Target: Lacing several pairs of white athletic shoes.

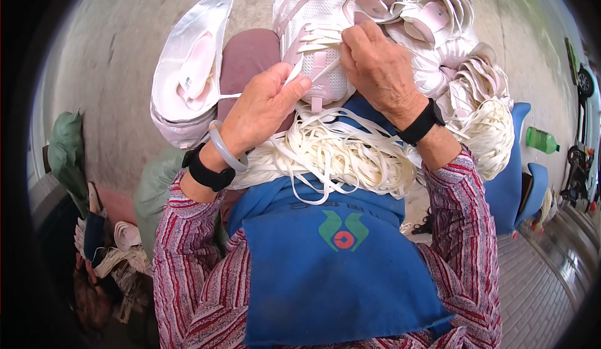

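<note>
A white and pink shoe upper (316, 11) lies across my lap, its pull tab toward me. White shoelace (322, 36) crosses its eyelet rows in several passes. My left hand (266, 102) is closed at the left edge, pinching a loose shoelace end between thumb and forefinger. At the right eyelet row my right hand (379, 67) is closed in a pinch, with lace running to its fingers; the fingertips are partly hidden. Below both hands, a tangled heap of cream-white shoelaces (350, 155) rests on my blue apron (338, 286).
On the left stands a nested stack of white and pink uppers (181, 92). More uppers (432, 23) pile up at the right, beside a bundle of laces (491, 136). A blue chair (516, 161) and a green bottle (541, 140) are farther right. Green sacking (66, 155) sits far left.
</note>
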`<state>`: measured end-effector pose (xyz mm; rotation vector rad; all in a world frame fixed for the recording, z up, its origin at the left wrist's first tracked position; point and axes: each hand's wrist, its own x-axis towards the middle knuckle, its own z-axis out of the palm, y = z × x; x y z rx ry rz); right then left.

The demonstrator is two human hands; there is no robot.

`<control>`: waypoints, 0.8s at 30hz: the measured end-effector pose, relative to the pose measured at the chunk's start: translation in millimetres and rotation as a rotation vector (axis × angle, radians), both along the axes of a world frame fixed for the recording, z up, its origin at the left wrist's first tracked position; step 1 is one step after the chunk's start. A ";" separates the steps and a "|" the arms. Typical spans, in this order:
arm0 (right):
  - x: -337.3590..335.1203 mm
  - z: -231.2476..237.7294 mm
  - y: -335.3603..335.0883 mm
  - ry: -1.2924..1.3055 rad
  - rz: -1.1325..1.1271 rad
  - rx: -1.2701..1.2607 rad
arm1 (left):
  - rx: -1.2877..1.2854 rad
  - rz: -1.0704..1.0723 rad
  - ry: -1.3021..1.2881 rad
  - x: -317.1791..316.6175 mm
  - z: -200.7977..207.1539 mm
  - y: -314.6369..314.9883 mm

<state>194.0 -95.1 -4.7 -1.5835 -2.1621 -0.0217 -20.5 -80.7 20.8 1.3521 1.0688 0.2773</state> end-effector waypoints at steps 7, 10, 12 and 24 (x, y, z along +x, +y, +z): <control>9.0 -7.0 -15.0 -0.022 0.048 -0.091 | -0.356 0.077 -0.141 -18.3 10.3 1.0; 10.1 -8.1 -21.2 -0.010 0.103 -0.090 | -0.494 0.128 -0.253 -24.5 13.1 0.8; 10.8 -5.1 -22.6 0.027 0.083 -0.106 | -0.477 0.126 -0.234 -27.5 15.1 -3.1; -6.6 36.4 -49.1 0.125 0.413 -0.302 | -0.219 -0.169 -0.157 -2.3 21.5 -30.7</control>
